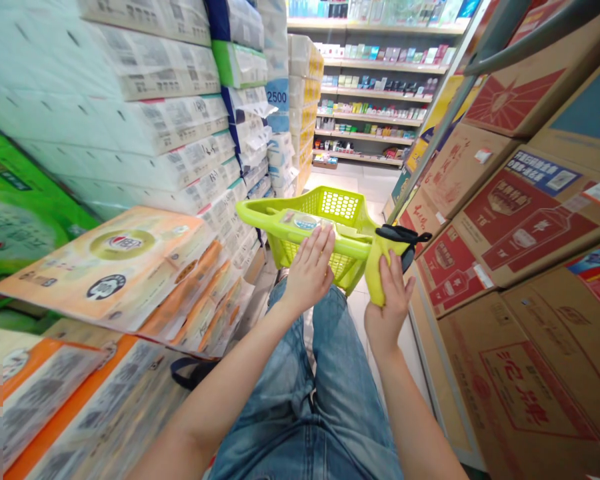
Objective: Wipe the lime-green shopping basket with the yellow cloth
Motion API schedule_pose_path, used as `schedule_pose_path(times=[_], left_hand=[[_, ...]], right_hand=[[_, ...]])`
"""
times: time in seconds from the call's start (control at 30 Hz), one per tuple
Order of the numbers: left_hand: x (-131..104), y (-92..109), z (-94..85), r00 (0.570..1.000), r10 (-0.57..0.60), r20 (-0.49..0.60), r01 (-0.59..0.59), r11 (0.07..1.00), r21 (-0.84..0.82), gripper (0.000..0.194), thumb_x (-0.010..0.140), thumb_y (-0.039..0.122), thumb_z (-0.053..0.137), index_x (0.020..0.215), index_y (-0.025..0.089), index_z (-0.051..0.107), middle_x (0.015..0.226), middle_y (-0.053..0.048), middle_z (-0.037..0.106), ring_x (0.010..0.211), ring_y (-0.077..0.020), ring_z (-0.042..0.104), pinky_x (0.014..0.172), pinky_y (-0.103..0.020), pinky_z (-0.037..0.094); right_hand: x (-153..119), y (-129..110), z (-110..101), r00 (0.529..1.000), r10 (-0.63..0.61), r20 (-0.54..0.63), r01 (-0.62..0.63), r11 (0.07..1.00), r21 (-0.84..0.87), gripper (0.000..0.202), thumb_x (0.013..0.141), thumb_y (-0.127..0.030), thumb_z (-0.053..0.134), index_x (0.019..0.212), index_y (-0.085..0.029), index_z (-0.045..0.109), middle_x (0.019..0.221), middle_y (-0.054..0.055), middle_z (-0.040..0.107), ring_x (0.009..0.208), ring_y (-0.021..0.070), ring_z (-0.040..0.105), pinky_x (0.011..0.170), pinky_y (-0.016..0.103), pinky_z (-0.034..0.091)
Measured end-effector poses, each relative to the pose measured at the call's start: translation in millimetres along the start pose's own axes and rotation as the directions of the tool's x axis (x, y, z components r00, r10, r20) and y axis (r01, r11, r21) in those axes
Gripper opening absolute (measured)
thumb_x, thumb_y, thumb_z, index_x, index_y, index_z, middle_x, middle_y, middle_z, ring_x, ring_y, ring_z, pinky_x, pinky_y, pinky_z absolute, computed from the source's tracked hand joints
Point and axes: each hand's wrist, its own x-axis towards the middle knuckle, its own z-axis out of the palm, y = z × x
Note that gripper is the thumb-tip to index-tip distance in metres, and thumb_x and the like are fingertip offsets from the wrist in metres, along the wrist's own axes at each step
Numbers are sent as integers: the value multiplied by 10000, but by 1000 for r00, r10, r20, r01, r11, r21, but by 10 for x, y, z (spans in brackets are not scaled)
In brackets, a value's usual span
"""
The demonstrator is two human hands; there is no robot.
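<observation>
In front of my legs stands a lime-green plastic shopping basket (341,204) with mesh walls and a looped handle. My left hand (309,270) lies on the label (304,223) of that handle, palm down, its fingers stretched out. At the handle's right end, my right hand (389,293) holds a soft yellow and black cloth item (377,267); its exact kind is unclear. The thumb and part of the grip are hidden. The inside of the basket is mostly covered by the handle and my hands.
Tall stacks of wrapped tissue packs (175,127) line the left, with orange packs (115,253) jutting out low. Cardboard cartons (525,220) and a grey metal rail (430,150) border the right. Shelves of small boxes (375,83) stand across the aisle's far end.
</observation>
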Motion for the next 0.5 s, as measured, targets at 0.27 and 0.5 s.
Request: schedule_pose_path(times=[0.27, 0.5], left_hand=[[-3, -4, 16, 1000, 0, -3, 0, 1000, 13, 758, 902, 164, 419, 1596, 92, 121, 1638, -149, 284, 1550, -263, 170, 1243, -457, 215], [-11, 8, 28, 1000, -9, -10, 9, 1000, -4, 761, 906, 162, 415, 1599, 104, 107, 1636, -152, 290, 1550, -267, 173, 1237, -472, 229]], right_hand=[[475, 465, 61, 915, 403, -35, -300, 734, 610, 560, 739, -201, 649, 1298, -184, 670, 1351, 95, 666, 1254, 301, 623, 1120, 551, 450], [87, 79, 123, 989, -3, -148, 24, 990, 138, 679, 811, -62, 390, 1458, -232, 511, 1540, 67, 496, 1479, 237, 391, 1208, 529, 335]])
